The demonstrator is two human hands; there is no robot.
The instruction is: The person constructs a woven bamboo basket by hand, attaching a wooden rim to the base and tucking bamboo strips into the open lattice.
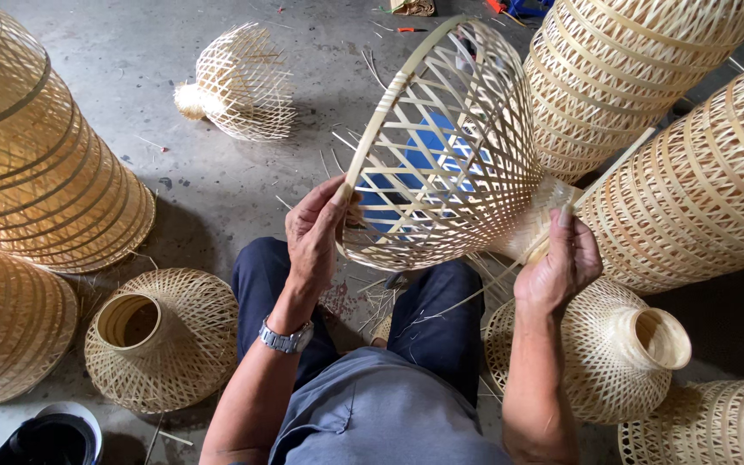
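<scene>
A person is holding a bell-shaped woven bamboo shade [449, 146] up above their knees, tipped on its side so the wide open mouth is facing left and the narrow neck is pointing right. Its pale strips are crossing in an open lattice, bound by a thicker hoop at the rim, and something blue is showing through the gaps. The left hand [316, 232], a metal wristwatch [287, 337] on its wrist, is gripping the lower rim. The right hand [559, 267] is closing around the neck, pinching loose bamboo strips [475, 297] that are trailing downward. The neck itself is lying partly hidden behind those fingers. Stacks of finished shades [36, 164] are running off the frame edges. A dark shoe [49, 435] is being cut off at the bottom left corner.
</scene>
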